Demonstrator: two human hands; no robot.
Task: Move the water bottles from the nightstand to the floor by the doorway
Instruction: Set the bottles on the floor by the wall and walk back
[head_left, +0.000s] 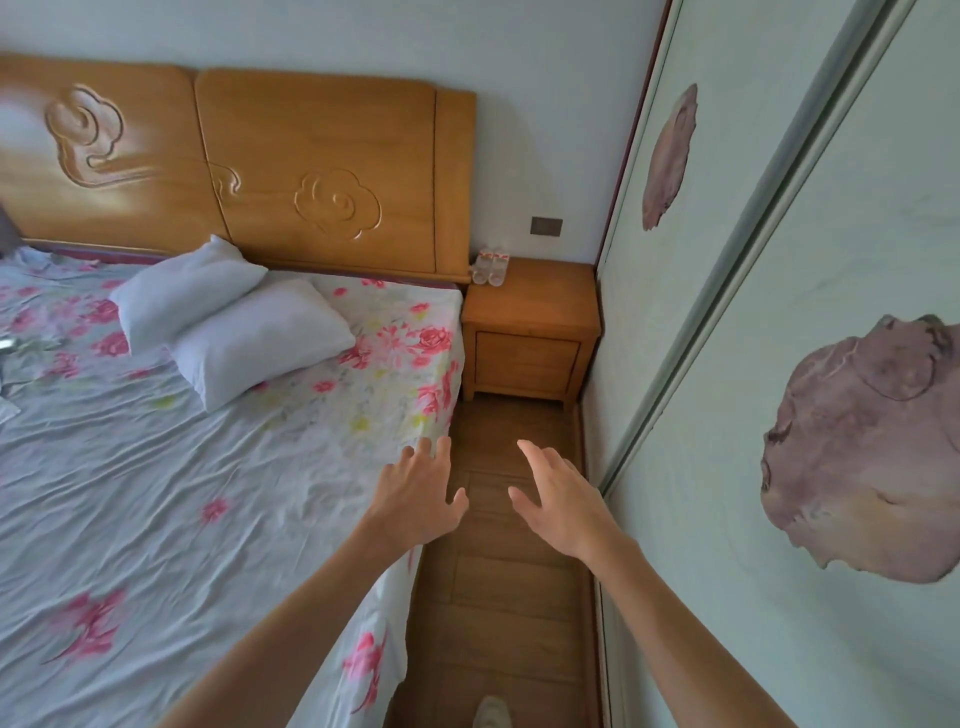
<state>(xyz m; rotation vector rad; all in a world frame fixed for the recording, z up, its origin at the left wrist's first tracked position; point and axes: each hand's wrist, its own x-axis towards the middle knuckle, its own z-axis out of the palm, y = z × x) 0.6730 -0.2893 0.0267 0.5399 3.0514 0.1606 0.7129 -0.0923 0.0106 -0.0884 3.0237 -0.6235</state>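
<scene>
Left hand (421, 493): stretched forward on a bare arm, fingers straight and spread, holding nothing. It hangs at the edge of the bed; whether it brushes the sheet I cannot tell.
Right hand (558, 499): stretched forward beside the left, palm turned inward, fingers loose and apart, thumb out, holding nothing. A clear gap lies between the two hands.
Water bottles (488, 267): two clear bottles with red-and-white labels, upright and side by side, well beyond both hands. They stand on the back left corner of the nightstand, close against the end of the headboard.
Nightstand (530, 306): wooden, with a drawer front, straight ahead of the hands and far past the fingertips, between the bed and the wardrobe doors.
Bed (156, 493): left of the left hand, covered by a wrinkled pale sheet with pink flowers.
Pillows (234, 332): two, white, one leaning on the other, ahead and to the left of the left hand.
Headboard (322, 171): carved wood with cloud swirls, far ahead and to the left.
Wardrobe doors (753, 364): pale sliding panels with mauve leaf-like shapes, just right of the right hand.
Floor (498, 597): a narrow strip of wooden planks beneath both hands.
Shoe (491, 712): a pale toe on the floor, nearer than the hands.
</scene>
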